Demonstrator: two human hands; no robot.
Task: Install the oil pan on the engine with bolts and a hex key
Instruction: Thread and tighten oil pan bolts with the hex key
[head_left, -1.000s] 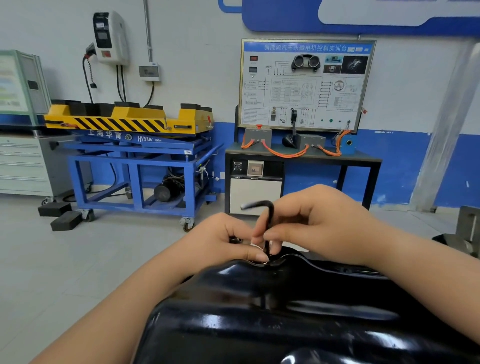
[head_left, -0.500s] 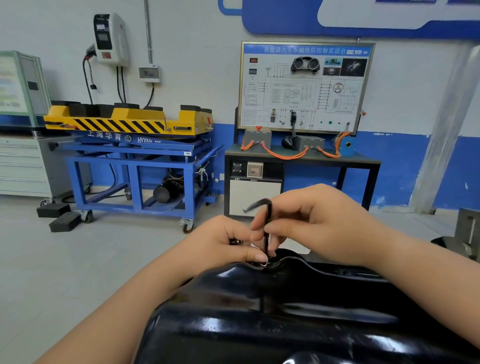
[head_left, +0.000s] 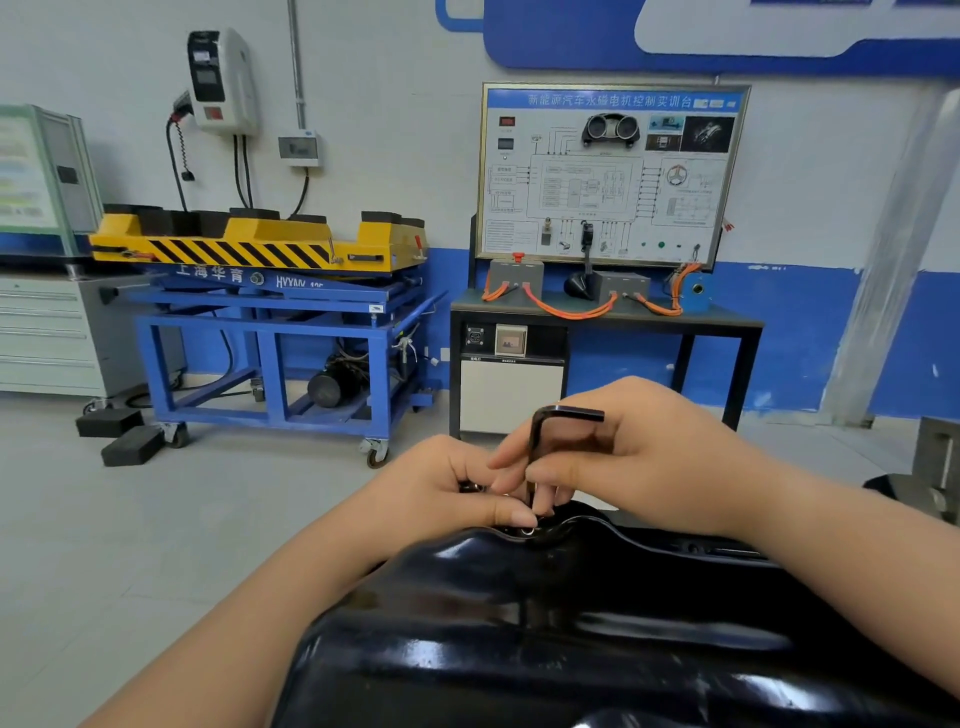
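Right hand (head_left: 649, 457) pinches the hex key (head_left: 540, 431) on its long shaft, short arm pointing right at the top. The tip is down in the bolt (head_left: 527, 531) on the far flange of the oil pan (head_left: 571, 623), which sits black and glossy right under my arms. Left hand (head_left: 441, 493) has curled fingers and its thumb tip against the bolt. I can't tell if it holds anything in the curl. I judge this is running the bolt in. To do it well: shaft plumb, tip fully seated, spin light with fingertips, stop if it binds to avoid cross-threading, snug only.
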